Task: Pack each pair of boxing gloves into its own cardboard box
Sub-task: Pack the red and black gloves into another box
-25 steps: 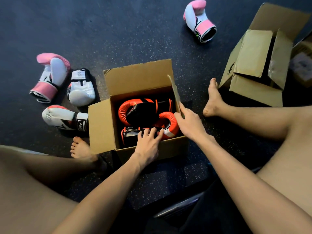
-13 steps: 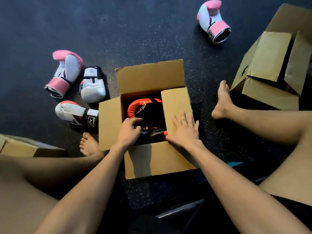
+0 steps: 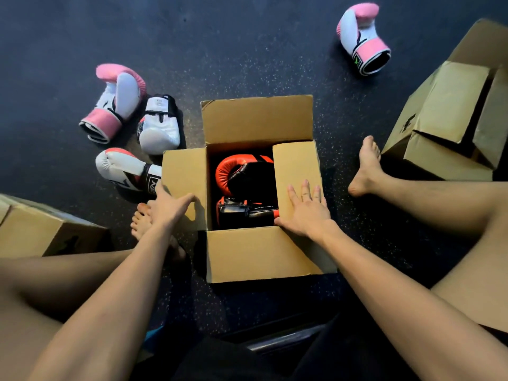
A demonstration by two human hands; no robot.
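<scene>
Evidently to close the centre-frame box [image 3: 261, 254] over the orange gloves [image 3: 239, 174] inside, the right grip [image 3: 306, 209] presses spread flat on its right flap [image 3: 295, 166], the left grip [image 3: 169, 206] spread across the left flap [image 3: 182, 171].

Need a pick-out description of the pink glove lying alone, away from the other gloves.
Find the open cardboard box mid-floor with red-and-black gloves inside. Past its far right corner, toward the second box at the right edge, a pink-and-white glove lies on the dark floor. Its twin sits left of the open box beside two white gloves; this one lies alone, touching nothing.
</scene>
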